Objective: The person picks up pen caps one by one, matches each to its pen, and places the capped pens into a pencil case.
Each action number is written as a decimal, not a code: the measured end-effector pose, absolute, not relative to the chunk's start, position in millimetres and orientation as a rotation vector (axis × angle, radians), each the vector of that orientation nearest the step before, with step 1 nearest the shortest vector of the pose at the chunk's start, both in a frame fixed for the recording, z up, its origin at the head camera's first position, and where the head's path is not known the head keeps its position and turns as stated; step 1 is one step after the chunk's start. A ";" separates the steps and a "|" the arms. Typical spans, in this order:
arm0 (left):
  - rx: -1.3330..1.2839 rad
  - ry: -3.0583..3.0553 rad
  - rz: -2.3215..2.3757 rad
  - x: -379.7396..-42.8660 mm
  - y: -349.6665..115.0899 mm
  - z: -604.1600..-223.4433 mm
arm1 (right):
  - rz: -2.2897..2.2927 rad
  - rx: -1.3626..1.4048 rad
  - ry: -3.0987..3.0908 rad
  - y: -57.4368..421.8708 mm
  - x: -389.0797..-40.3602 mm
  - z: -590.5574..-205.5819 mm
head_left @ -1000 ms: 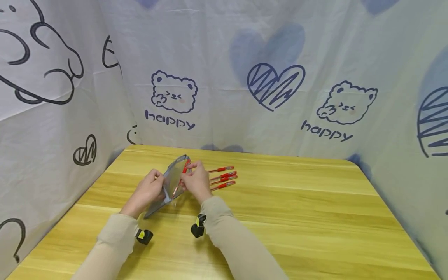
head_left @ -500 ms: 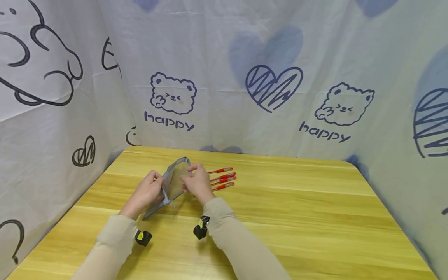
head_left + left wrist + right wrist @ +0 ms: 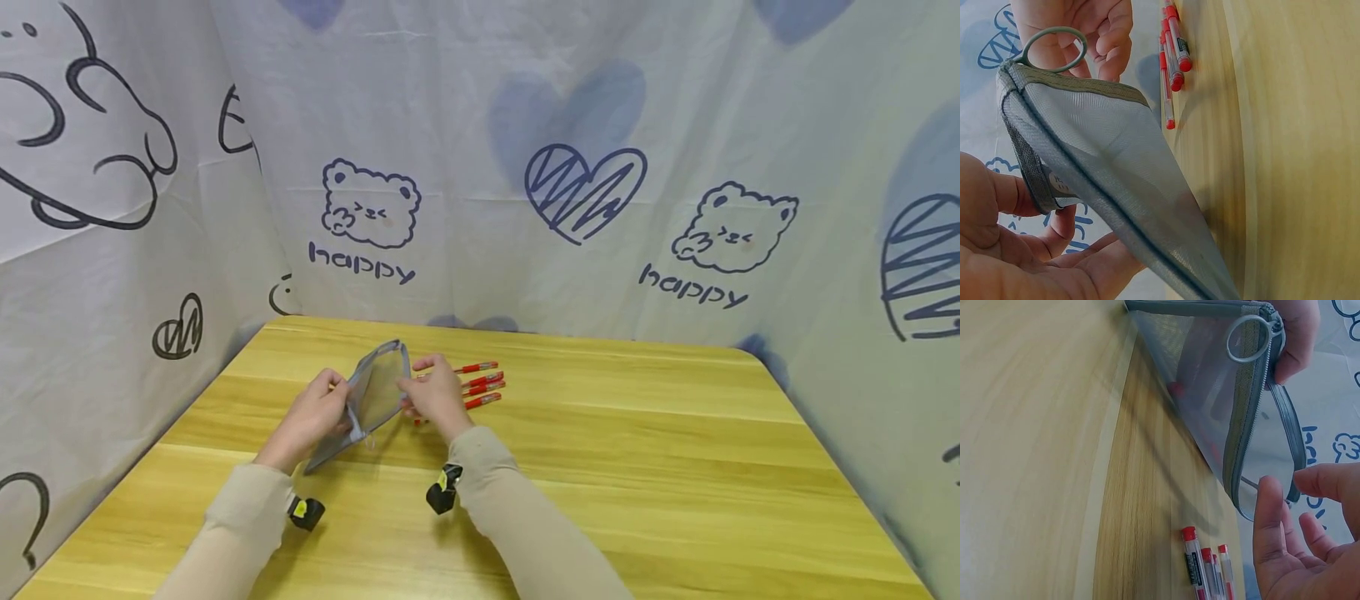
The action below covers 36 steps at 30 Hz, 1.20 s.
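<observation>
My left hand pinches one edge of a grey mesh zipper pouch, which stands tilted with its mouth spread wide. A pull ring hangs at the zipper's end near that hand. Red shows through the mesh in the right wrist view, from a pen inside. My right hand holds nothing; its fingers are parted, fingertips right at the far end of the pouch's mouth. Several red gel pens lie side by side on the table, their other ends partly hidden behind the right hand.
The wooden table has a light yellow grain. A white curtain with drawn bears and hearts hangs behind it and along both sides. Small black cameras are strapped to both wrists.
A red pen held by my right hand over the pouch has been let go into it. The right hand has drawn back to the right; the left hand and pouch stay nearly still.
</observation>
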<state>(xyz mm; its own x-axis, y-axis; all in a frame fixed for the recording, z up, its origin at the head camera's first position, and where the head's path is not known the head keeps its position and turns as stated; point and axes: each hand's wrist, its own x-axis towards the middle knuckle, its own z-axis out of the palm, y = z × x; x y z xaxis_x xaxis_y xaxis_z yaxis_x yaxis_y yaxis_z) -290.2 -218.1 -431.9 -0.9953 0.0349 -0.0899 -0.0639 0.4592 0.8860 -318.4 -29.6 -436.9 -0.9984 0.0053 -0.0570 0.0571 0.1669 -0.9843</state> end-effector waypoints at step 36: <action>-0.018 2.567 1.577 -289.3 -218.2 -430.3 | -1.948 0.079 2.392 16.1 -318.7 -445.3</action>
